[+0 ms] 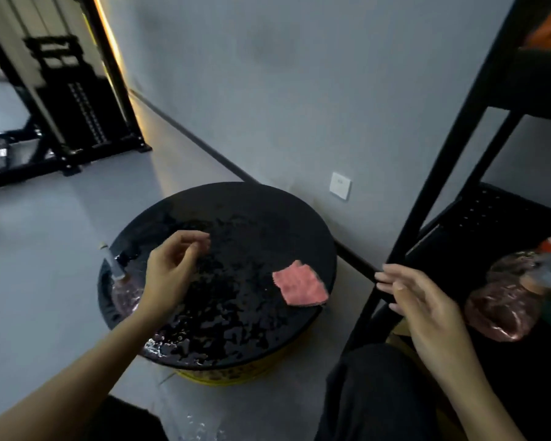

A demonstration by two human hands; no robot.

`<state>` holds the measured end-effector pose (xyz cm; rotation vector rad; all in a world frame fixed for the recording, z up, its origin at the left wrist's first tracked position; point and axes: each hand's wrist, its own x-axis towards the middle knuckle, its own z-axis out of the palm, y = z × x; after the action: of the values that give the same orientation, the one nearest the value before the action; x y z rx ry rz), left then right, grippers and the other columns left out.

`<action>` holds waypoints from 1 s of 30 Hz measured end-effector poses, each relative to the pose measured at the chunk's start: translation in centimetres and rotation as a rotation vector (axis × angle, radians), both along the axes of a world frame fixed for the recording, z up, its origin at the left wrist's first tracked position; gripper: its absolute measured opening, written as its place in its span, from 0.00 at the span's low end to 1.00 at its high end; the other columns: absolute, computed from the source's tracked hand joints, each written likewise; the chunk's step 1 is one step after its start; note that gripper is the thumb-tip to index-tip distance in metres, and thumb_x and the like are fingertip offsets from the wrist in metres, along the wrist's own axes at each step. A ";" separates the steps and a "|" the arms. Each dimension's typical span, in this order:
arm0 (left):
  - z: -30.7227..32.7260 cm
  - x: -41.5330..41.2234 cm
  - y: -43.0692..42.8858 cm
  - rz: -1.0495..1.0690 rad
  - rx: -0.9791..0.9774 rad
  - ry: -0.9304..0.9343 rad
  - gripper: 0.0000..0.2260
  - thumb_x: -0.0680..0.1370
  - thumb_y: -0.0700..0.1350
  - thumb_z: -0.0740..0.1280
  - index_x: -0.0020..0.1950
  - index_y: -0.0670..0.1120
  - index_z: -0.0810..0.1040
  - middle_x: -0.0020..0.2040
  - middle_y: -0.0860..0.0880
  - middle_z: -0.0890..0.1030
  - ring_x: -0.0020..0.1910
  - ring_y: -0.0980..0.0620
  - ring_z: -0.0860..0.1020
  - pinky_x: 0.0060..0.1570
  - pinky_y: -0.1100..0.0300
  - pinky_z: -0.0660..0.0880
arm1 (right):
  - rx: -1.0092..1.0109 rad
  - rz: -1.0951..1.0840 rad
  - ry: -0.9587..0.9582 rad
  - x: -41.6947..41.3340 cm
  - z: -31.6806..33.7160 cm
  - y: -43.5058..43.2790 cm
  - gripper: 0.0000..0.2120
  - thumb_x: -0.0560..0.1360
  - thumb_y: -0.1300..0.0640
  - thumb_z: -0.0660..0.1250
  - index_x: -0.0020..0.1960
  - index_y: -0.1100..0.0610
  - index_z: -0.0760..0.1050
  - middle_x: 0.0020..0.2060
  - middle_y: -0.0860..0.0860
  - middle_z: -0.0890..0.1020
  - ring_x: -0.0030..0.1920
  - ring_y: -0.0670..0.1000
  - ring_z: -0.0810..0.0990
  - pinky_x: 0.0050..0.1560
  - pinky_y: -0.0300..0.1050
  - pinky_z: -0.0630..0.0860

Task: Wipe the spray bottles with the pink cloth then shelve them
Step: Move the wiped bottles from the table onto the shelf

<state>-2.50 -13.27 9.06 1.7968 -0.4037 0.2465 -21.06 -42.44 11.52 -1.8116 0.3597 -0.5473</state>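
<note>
The pink cloth [300, 284] lies flat on the round black worktop [252, 202], near its right edge. One spray bottle [123, 291] stands at the left edge. A second spray bottle [506, 300] sits in the shelf rack [452, 148]. Left hand [169, 272] grip: loosely curled, empty. Right hand [427, 303] grip: fingers apart, empty.

You are looking at two spray bottles, a left bottle [121, 289] and a right bottle [503, 300], one pink cloth [299, 283], one round black table [252, 211], one black rack [433, 198] and one wall socket [340, 185]. You are showing two hands, left hand [169, 275] and right hand [427, 300].
</note>
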 end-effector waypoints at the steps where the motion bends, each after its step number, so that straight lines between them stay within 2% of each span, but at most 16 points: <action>1: -0.3 0.5 1.8 0.068 -0.012 -0.003 0.13 0.81 0.36 0.63 0.49 0.52 0.81 0.47 0.53 0.84 0.48 0.55 0.82 0.51 0.64 0.78 | 0.000 0.014 -0.002 0.5 -0.1 0.6 0.12 0.80 0.61 0.61 0.56 0.49 0.78 0.52 0.41 0.84 0.55 0.41 0.82 0.57 0.42 0.77; 3: -1.2 1.7 5.3 0.217 -0.023 0.000 0.15 0.81 0.35 0.63 0.47 0.55 0.80 0.47 0.53 0.84 0.48 0.52 0.81 0.50 0.65 0.77 | -0.004 0.038 0.011 1.4 -0.4 1.8 0.12 0.81 0.62 0.61 0.55 0.48 0.78 0.52 0.41 0.84 0.56 0.42 0.81 0.58 0.44 0.76; 6: -3.1 3.3 9.5 0.390 -0.019 0.021 0.14 0.80 0.36 0.64 0.48 0.56 0.80 0.53 0.46 0.81 0.54 0.44 0.80 0.55 0.49 0.77 | -0.016 0.060 0.046 2.8 -0.7 3.3 0.14 0.80 0.62 0.60 0.53 0.46 0.80 0.52 0.41 0.84 0.56 0.42 0.81 0.60 0.48 0.75; 9: -5.0 4.2 11.7 0.497 -0.022 0.039 0.10 0.80 0.36 0.66 0.57 0.47 0.80 0.51 0.56 0.73 0.56 0.49 0.76 0.59 0.47 0.76 | -0.034 0.077 0.054 3.8 -1.1 4.5 0.20 0.80 0.64 0.61 0.52 0.38 0.79 0.52 0.41 0.84 0.55 0.42 0.82 0.60 0.48 0.75; 10: -5.5 4.5 12.0 0.510 -0.014 0.052 0.11 0.80 0.37 0.66 0.61 0.45 0.79 0.51 0.57 0.70 0.57 0.50 0.74 0.60 0.48 0.75 | -0.041 0.080 0.058 4.0 -1.1 4.8 0.20 0.80 0.63 0.61 0.52 0.37 0.79 0.51 0.41 0.84 0.55 0.43 0.82 0.60 0.49 0.74; 14: -8.5 6.4 13.2 0.434 0.054 0.079 0.18 0.80 0.42 0.68 0.69 0.50 0.73 0.62 0.51 0.71 0.65 0.46 0.72 0.67 0.42 0.70 | -0.065 0.083 0.083 4.6 -1.2 5.3 0.22 0.80 0.63 0.61 0.50 0.34 0.79 0.51 0.41 0.84 0.55 0.42 0.82 0.60 0.49 0.74; 18: -10.8 7.5 13.6 0.333 0.013 0.164 0.26 0.80 0.47 0.68 0.76 0.56 0.64 0.74 0.47 0.68 0.69 0.45 0.71 0.68 0.40 0.70 | -0.093 0.083 0.113 4.8 -1.5 5.6 0.21 0.80 0.62 0.61 0.51 0.35 0.79 0.50 0.40 0.84 0.55 0.42 0.82 0.59 0.48 0.75; 24: -12.3 8.7 13.4 0.325 0.106 0.091 0.27 0.81 0.44 0.67 0.78 0.51 0.62 0.75 0.54 0.65 0.74 0.47 0.66 0.71 0.43 0.66 | -0.106 0.092 0.147 4.9 -1.6 5.9 0.14 0.80 0.63 0.61 0.53 0.46 0.79 0.51 0.41 0.84 0.54 0.40 0.82 0.59 0.47 0.75; 27: -12.8 9.0 13.5 0.340 0.151 0.127 0.26 0.82 0.45 0.65 0.78 0.50 0.62 0.75 0.49 0.66 0.74 0.47 0.65 0.73 0.43 0.64 | -0.108 0.097 0.149 5.1 -1.4 6.1 0.14 0.80 0.64 0.61 0.54 0.48 0.78 0.50 0.40 0.84 0.53 0.39 0.82 0.58 0.44 0.75; 30: -12.6 8.6 13.4 0.314 0.100 0.166 0.26 0.82 0.45 0.65 0.78 0.53 0.60 0.76 0.47 0.66 0.74 0.45 0.67 0.72 0.46 0.66 | -0.099 0.099 0.152 5.1 -1.3 6.2 0.13 0.80 0.64 0.60 0.55 0.49 0.78 0.50 0.39 0.84 0.52 0.39 0.82 0.57 0.40 0.75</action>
<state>6.09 0.09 -3.49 1.9603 -0.0141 0.2974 -15.96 -36.20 10.19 -1.9615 0.3485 -0.3646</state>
